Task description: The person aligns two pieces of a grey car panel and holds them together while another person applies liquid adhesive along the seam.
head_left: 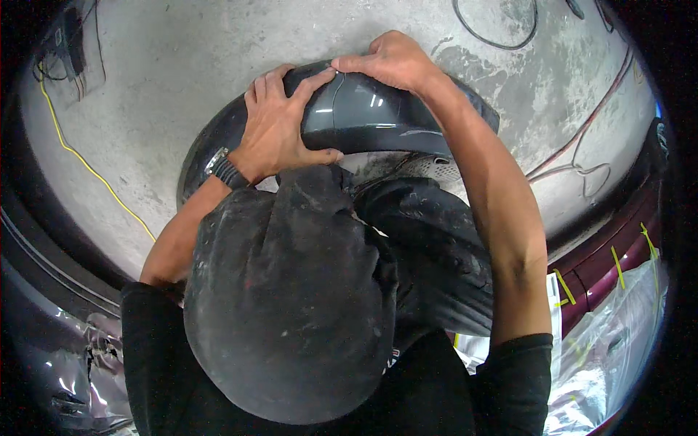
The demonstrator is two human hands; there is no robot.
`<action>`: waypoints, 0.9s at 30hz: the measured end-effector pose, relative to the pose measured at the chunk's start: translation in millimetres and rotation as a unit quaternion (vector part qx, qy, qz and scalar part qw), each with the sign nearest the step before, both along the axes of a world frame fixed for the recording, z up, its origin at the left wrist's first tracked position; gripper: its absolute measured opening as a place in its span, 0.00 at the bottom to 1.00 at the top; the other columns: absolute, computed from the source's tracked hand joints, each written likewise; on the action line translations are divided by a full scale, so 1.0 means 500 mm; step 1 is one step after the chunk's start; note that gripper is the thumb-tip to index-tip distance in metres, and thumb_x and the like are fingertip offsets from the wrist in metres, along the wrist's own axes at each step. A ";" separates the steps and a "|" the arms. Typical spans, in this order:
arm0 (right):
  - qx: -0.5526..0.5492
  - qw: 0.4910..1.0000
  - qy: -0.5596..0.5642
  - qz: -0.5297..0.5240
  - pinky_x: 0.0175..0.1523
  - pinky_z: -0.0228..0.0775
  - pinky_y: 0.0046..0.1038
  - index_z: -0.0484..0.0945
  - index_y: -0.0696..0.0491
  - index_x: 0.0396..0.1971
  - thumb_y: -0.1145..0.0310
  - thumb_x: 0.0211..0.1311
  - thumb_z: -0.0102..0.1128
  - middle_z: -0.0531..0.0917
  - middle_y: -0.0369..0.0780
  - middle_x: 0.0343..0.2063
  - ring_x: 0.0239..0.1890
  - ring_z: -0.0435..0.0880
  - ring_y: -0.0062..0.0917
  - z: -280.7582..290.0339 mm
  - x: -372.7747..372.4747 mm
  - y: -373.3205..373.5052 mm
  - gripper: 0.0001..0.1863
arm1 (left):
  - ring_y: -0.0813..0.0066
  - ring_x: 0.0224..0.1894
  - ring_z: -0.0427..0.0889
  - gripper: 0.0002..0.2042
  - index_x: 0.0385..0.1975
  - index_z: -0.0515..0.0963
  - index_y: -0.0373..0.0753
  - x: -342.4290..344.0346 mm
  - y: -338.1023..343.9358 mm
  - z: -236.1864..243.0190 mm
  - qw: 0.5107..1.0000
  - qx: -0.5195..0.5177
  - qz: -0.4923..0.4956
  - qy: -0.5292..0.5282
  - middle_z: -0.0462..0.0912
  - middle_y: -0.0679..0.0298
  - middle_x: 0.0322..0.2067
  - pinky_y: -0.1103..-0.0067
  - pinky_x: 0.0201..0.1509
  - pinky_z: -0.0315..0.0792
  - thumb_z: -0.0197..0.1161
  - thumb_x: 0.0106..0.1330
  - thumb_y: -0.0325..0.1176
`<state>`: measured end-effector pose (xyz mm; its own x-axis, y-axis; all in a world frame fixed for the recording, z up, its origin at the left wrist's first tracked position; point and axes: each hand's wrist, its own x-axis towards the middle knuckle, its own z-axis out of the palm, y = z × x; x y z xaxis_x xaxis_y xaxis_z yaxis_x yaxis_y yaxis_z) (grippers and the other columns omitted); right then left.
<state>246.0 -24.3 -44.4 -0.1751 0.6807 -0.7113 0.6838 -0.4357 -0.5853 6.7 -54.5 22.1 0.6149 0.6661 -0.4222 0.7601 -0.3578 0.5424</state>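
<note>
1. Grey glossy car body panel lies curved on the concrete floor, just beyond the person's knees.
2. Left hand grasps the panel's upper edge, fingers wrapped over it.
3. Right hand presses on the panel's top, fingertips pinching its rim.
4. Yellow cable runs along the floor's left side.

No packages, labels, signs or screens anywhere in view
</note>
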 end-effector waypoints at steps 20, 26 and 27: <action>-0.043 0.996 0.063 0.038 0.34 0.73 0.36 0.85 0.64 0.29 0.41 0.59 0.66 0.83 0.46 0.22 0.25 0.80 0.29 0.027 -0.009 0.015 0.33 | 0.40 0.63 0.60 0.56 0.69 0.63 0.56 0.002 0.000 0.004 1.000 -0.001 0.016 -0.022 0.63 0.38 0.59 0.51 0.65 0.57 0.83 0.32 0.55; -0.065 0.995 0.072 -0.001 0.35 0.73 0.33 0.85 0.64 0.33 0.45 0.61 0.65 0.84 0.44 0.25 0.28 0.80 0.26 0.023 0.010 0.003 0.30 | 0.41 0.63 0.60 0.54 0.69 0.65 0.57 0.007 0.004 0.003 1.000 -0.007 0.006 -0.008 0.64 0.38 0.59 0.51 0.65 0.57 0.83 0.33 0.54; -0.061 0.993 0.096 -0.011 0.35 0.74 0.32 0.85 0.64 0.34 0.46 0.62 0.65 0.84 0.43 0.25 0.28 0.81 0.25 0.025 0.013 0.003 0.29 | 0.41 0.64 0.60 0.54 0.68 0.65 0.57 0.007 0.004 0.002 1.000 -0.011 0.005 -0.004 0.64 0.38 0.59 0.51 0.65 0.57 0.83 0.33 0.54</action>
<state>252.4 -22.6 -31.8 -0.3017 0.5960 -0.7442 0.5545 -0.5252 -0.6455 10.3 -52.5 22.9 0.6123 0.6623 -0.4317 0.7586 -0.3386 0.5567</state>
